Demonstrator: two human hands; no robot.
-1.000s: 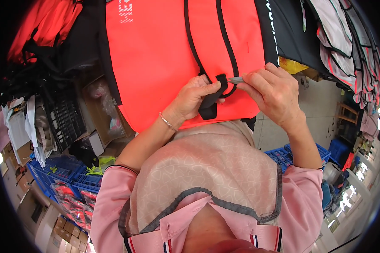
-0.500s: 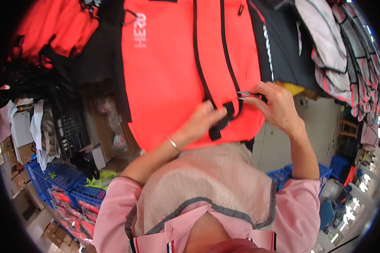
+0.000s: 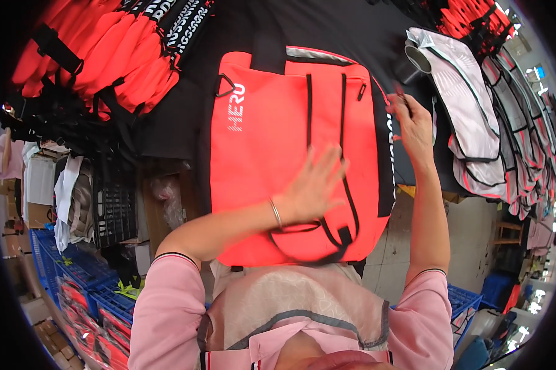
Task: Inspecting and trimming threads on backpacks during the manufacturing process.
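A bright red-orange backpack (image 3: pixel 259 172) with black side panels lies on the black-covered table. Across its front, my left hand (image 3: pixel 315 185) is spread open, slightly blurred, over the panel and one strap edge. A loop of black webbing strap (image 3: pixel 296 228) and a dark buckle (image 3: pixel 344 235) lie near the bag's lower end. By the bag's right edge, my right hand (image 3: pixel 412 126) is closed around thread snips (image 3: pixel 400 95), mostly hidden by the fingers; their blades showed half a second ago. The bag's upper end shows a grey lining (image 3: pixel 318 55).
Red-orange bag pieces (image 3: pixel 111 55) are piled at the far left. A dark cup-like container (image 3: pixel 415 61) lies beside stacked pale grey panels (image 3: pixel 460 92) on the right. Blue crates (image 3: pixel 80 271) stand at the lower left, and a wooden stool (image 3: pixel 509 231) at the right.
My left hand has let go of the black strap end and opened over the front panel. My right hand has moved up along the right edge. The backpack sits lower in view.
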